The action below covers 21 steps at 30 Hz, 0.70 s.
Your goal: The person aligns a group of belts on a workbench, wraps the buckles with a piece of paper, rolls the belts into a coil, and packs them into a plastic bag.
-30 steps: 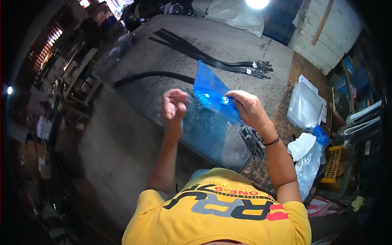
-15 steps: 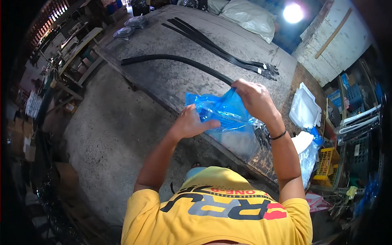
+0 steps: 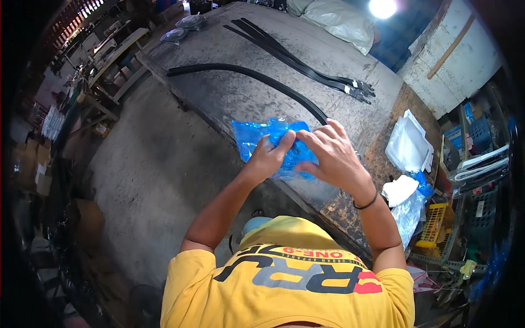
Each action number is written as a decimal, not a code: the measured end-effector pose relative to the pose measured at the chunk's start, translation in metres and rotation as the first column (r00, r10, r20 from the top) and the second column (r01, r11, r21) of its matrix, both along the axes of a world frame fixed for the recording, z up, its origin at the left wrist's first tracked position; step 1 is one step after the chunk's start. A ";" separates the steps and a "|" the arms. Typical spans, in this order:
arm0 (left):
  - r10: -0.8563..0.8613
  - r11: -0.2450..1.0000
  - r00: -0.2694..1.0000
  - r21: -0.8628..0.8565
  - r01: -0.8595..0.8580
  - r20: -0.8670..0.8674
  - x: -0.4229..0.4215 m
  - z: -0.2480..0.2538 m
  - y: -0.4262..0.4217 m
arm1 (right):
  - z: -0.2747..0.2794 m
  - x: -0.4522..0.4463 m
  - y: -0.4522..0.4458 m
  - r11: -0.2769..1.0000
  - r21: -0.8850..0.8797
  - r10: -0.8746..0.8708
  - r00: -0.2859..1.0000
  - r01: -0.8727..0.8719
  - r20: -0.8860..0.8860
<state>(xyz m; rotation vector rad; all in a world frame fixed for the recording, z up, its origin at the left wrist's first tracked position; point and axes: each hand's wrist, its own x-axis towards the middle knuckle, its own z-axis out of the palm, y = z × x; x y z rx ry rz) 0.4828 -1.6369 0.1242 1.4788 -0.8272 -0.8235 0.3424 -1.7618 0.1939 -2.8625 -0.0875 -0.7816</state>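
A crinkled blue plastic bag [image 3: 249, 134] is bunched over the near edge of the table. My left hand [image 3: 267, 161] is closed on it, the thumb pressing the gathered plastic from above. On the bag's right side is my right hand [image 3: 336, 156], its thumb and fingers apart, with the index fingertip close to my left thumb. Just beyond the right fingers ends a curved bundle of long black strips [image 3: 246, 74], lying across the table. Some of the bag is hidden under both hands.
A second bundle of black strips [image 3: 295, 60] lies farther back on the worn table [image 3: 213, 46]. White plastic packaging [image 3: 407, 143] sits at the right, near a white cloth-like piece [image 3: 400, 190] and a yellow crate [image 3: 433, 224]. Large white sacks [image 3: 339, 22] rest at the back.
My right hand has let go of the raised bag corner and come down beside my left hand. The left hand has shifted right, and the bag is more bunched up.
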 end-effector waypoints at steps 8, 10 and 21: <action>0.016 1.000 0.904 0.017 -0.026 0.426 -0.027 -0.032 -0.008 | -0.037 -0.014 -0.008 0.953 0.293 0.073 0.996 -0.082 0.042; 0.108 0.971 0.719 -0.227 0.070 0.686 -0.023 -0.041 -0.009 | -0.043 -0.017 0.001 0.920 0.306 0.247 0.968 -0.245 0.032; 0.196 0.916 0.947 -0.392 -0.084 0.255 -0.046 -0.030 -0.001 | -0.039 -0.019 0.000 0.913 0.399 -0.026 0.988 0.086 -0.153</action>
